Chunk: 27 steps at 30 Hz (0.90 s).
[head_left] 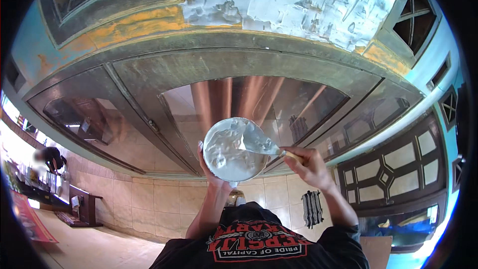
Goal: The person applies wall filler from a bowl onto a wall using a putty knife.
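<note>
A round white tub [208,165] of thick white paste [224,144] is held up in front of me. My left hand [213,174] is closed around its left and lower side, with part of the fingers hidden behind it. My right hand [312,170] grips the light wooden handle of a putty knife [262,144] at the tub's right side. The knife's wide blade reaches over the rim into the tub, and its tip lies against the paste. Some paste is smeared on the blade.
Ahead, wall patches [308,5] carry rough white paste above a dark wooden door frame [209,60] with glass panes. A panelled wooden door [396,174] stands at right. On the tiled floor lies a striped rag [312,209]. Another person [52,159] is far left, near dark furniture [85,209].
</note>
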Tool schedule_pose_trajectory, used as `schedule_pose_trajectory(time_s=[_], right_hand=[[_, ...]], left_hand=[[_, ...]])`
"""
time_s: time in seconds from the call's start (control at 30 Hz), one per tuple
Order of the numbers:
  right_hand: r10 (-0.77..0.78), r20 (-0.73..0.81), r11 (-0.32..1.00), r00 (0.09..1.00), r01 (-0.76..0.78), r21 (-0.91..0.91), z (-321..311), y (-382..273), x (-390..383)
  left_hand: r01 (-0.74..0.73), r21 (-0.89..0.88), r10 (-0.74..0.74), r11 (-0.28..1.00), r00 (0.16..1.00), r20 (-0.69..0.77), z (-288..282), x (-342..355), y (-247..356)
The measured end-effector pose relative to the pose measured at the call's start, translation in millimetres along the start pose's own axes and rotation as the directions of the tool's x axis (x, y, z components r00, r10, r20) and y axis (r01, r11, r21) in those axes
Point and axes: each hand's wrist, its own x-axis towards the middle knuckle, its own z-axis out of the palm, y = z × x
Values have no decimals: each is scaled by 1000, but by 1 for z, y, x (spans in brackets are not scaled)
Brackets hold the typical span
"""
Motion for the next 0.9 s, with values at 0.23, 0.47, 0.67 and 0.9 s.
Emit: schedule_pose_trajectory(time_s=[0.23,0.47,0.67,0.9], right_hand=[[146,86,906,986,-168,389,18,19,1],[193,258,646,947,-320,693,14,32,4],[125,305,732,944,-295,614,0,2,-9],[-48,288,728,957,-163,666,-21,-19,-6]], left_hand=[[9,11,-9,1000,1000,-5,-13,0,1],[21,63,-18,998,998,-54,-4,5,-1],[52,187,-49,981,999,-21,11,2,-2],[76,107,-82,991,995,53,38,7,2]])
